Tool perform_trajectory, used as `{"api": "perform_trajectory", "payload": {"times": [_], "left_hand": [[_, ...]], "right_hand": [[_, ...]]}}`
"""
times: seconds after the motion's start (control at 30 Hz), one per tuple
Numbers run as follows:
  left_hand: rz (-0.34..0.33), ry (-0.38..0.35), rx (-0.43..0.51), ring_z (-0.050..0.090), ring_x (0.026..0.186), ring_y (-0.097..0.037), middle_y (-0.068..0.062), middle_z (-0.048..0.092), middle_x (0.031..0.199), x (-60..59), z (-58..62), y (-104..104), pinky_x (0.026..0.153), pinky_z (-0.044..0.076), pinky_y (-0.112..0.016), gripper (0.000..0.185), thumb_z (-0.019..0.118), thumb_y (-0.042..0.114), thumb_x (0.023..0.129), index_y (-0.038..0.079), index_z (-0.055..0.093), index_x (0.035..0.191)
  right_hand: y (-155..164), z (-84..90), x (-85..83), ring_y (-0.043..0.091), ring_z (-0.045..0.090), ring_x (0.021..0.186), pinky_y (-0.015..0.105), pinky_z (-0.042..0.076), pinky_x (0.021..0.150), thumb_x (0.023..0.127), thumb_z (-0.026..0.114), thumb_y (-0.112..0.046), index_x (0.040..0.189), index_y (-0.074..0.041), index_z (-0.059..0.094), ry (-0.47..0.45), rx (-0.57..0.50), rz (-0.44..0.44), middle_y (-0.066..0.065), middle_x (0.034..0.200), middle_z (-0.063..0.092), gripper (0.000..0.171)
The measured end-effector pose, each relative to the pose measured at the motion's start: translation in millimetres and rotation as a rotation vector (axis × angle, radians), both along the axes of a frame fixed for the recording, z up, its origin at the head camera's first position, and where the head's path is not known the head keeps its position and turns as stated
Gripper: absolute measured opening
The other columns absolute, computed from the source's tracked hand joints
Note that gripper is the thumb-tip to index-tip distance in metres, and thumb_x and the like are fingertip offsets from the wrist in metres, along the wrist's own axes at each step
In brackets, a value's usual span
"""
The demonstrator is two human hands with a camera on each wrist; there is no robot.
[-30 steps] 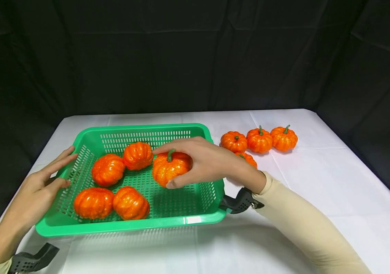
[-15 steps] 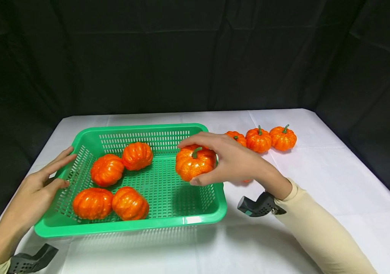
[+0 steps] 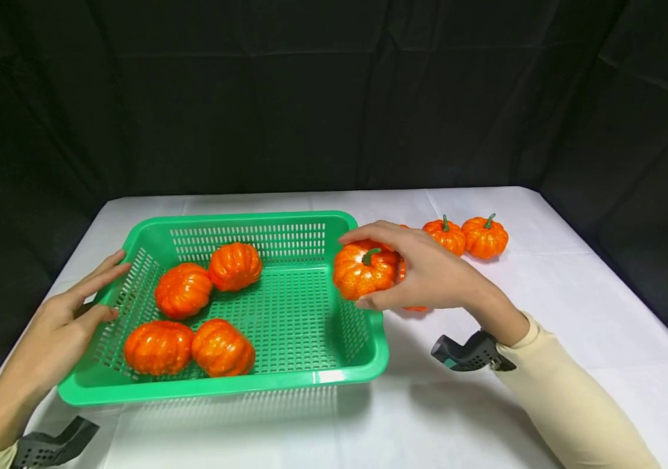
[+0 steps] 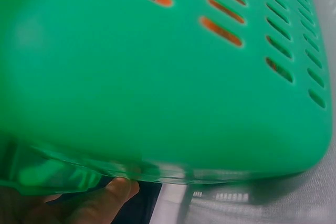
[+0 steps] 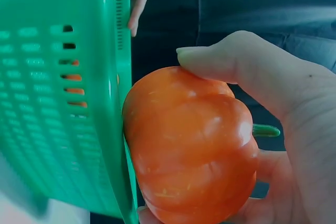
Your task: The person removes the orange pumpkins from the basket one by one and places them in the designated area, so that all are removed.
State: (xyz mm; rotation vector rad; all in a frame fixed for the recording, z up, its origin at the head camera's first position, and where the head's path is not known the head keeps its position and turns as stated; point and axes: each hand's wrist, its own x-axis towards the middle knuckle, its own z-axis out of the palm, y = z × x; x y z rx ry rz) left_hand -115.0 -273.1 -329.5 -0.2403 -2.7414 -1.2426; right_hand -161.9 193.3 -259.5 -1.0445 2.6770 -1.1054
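Note:
My right hand (image 3: 433, 270) grips a shiny orange pumpkin (image 3: 363, 272) with a green stem, fingers over its far side and thumb on its near side. It is above the right rim of a green slotted basket (image 3: 222, 387). In the right wrist view the held pumpkin (image 5: 191, 145) appears right beside the basket wall (image 5: 110, 145); whether they touch I cannot tell. My left hand (image 3: 64, 329) rests at the basket's left rim with fingers extended. A fingertip (image 4: 118, 188) shows by the rim in the left wrist view. Several pumpkins (image 3: 184, 291) lie inside the basket's left half.
On the white-covered table (image 3: 545, 339), right of the basket, stand two pumpkins, an inner one (image 3: 444, 236) and an outer one (image 3: 485, 237). More orange shows partly hidden behind my right hand. A black curtain (image 3: 334, 98) hangs around the back and sides.
My right hand has carried the pumpkin rightward from over the basket's middle to its right rim, now covering more of the pumpkins on the table. The left hand and basket have stayed put.

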Motion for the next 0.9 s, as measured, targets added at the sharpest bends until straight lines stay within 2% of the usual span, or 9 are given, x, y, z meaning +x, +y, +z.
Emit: {"api": "perform_trajectory", "payload": {"times": [0.13,0.33,0.53,0.67,0.9], "left_hand": [[-0.005,-0.002,0.012,0.018,0.15,-0.053,-0.01,0.02,0.171,-0.4,-0.2,0,0.109,0.02,-0.079,0.059,0.047,-0.005,0.101,0.0,0.038,0.159],[-0.005,-0.008,0.02,0.018,0.151,-0.051,-0.009,0.019,0.171,0.1,-0.4,-1,0.11,0.019,-0.078,0.059,0.047,-0.003,0.101,0.003,0.039,0.16],[-0.011,0.001,0.008,0.017,0.152,-0.05,-0.008,0.019,0.171,-0.9,-0.4,-1,0.111,0.018,-0.077,0.059,0.047,-0.003,0.101,0.002,0.039,0.159],[-0.018,0.011,0.014,0.016,0.151,-0.052,-0.012,0.019,0.171,-0.9,-0.9,0,0.111,0.017,-0.078,0.058,0.047,-0.004,0.101,-0.002,0.039,0.158],[-0.008,0.002,0.014,0.017,0.151,-0.053,-0.012,0.019,0.171,0.2,1.0,2,0.11,0.018,-0.078,0.059,0.047,-0.005,0.101,-0.002,0.038,0.158]], "right_hand": [[10,1.5,0.9,0.02,0.061,0.108,0.04,0.06,0.082,0.078,0.088,-0.019,0.141,-0.016,0.058,-0.03,-0.021,-0.027,-0.005,0.129,0.062,0.069],[28,4.5,1.3,0.019,0.061,0.106,0.042,0.06,0.081,0.077,0.088,-0.016,0.137,-0.019,0.06,-0.04,-0.017,-0.1,-0.005,0.122,0.065,0.067],[47,2.2,2.4,0.022,0.06,0.105,0.044,0.06,0.081,0.079,0.087,-0.016,0.138,-0.018,0.06,-0.051,0.002,-0.18,-0.002,0.121,0.064,0.065],[60,-0.4,4.3,0.022,0.06,0.106,0.041,0.06,0.083,0.081,0.088,-0.022,0.139,-0.017,0.057,-0.054,0.036,-0.244,0.0,0.123,0.064,0.067],[80,-4.5,3.3,0.023,0.06,0.107,0.029,0.058,0.084,0.081,0.089,-0.02,0.14,-0.013,0.056,-0.08,0.032,-0.321,0.004,0.124,0.063,0.068]]}}
